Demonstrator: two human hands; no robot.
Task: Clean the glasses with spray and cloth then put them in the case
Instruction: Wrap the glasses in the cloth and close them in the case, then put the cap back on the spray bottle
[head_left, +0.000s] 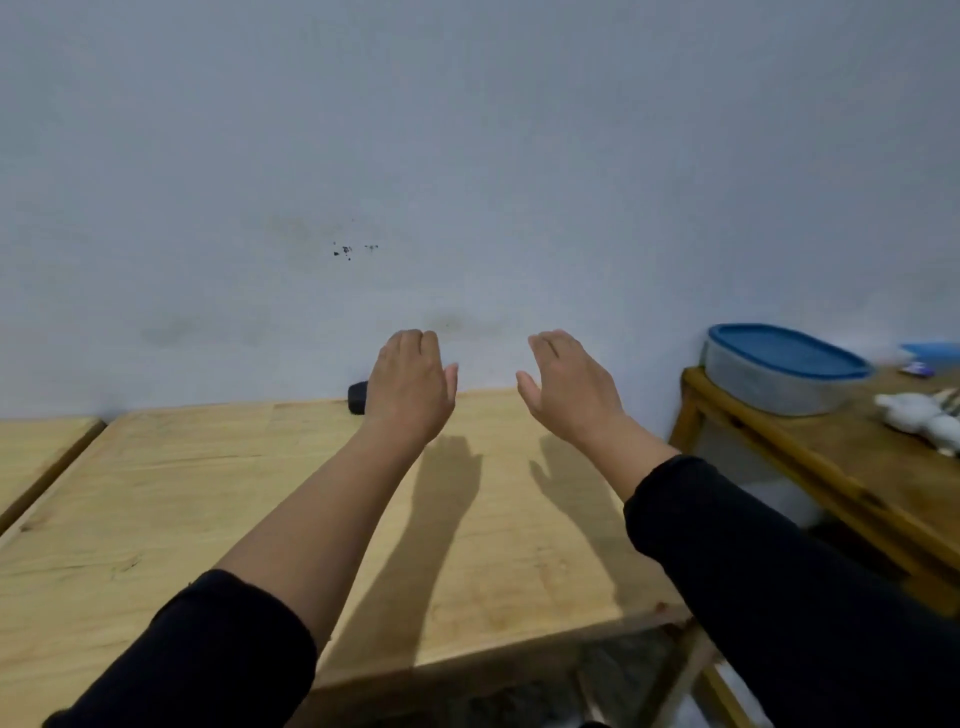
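My left hand (410, 387) and my right hand (569, 387) are both raised above the far part of the wooden table (208, 519), backs toward me, fingers loosely bent, holding nothing. A small dark object (357, 397), possibly the glasses case, lies at the table's far edge against the wall, partly hidden behind my left hand. No glasses, spray bottle or cloth show in view.
A second wooden table (831, 467) stands to the right with a grey container with a blue lid (779, 371) and a white crumpled thing (919, 418) on it. Another wooden surface (36, 447) lies at the left. A pale wall (467, 156) closes the back.
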